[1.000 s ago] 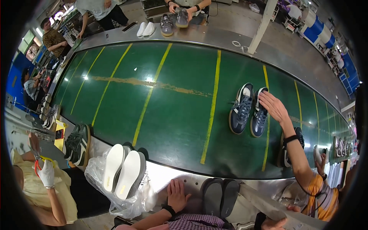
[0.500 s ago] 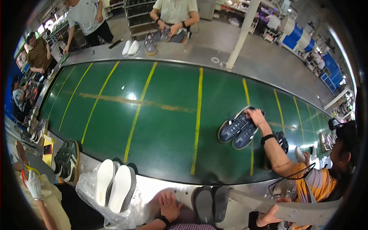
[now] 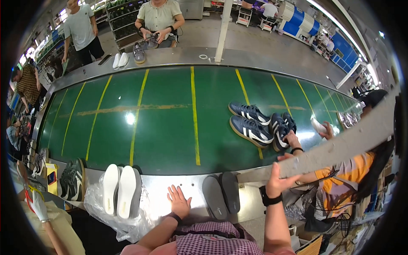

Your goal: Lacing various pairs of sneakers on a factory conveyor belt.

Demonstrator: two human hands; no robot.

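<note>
My left hand [image 3: 179, 203] lies flat on the metal ledge [image 3: 161, 189], fingers spread and holding nothing. Left of it, a stack of white insoles [image 3: 126, 193] rests on clear plastic wrap [image 3: 95, 199]. To its right is a pair of dark grey insoles [image 3: 216, 197]. My right hand [image 3: 278, 185] is wrapped round a pale grey beam [image 3: 331, 151] that slants up to the right. Beyond the beam, a pair of navy shoes with white stripes [image 3: 250, 129] sits on the green conveyor belt [image 3: 165, 127], close to a second navy pair [image 3: 278, 131].
A co-worker in an orange patterned top [image 3: 346, 178] has one hand [image 3: 292, 139] at the second navy pair and a white shoe-shaped piece [image 3: 317, 126] at the other. Dark green shoes [image 3: 76, 180] and a gloved hand with scissors [image 3: 37, 204] are at left. Across the belt, a person handles grey shoes [image 3: 151, 40].
The view has shifted, showing more of my arms. The co-worker's hand has left the first navy pair, which now lies turned, and is at the second. My hands stay on ledge and beam.
</note>
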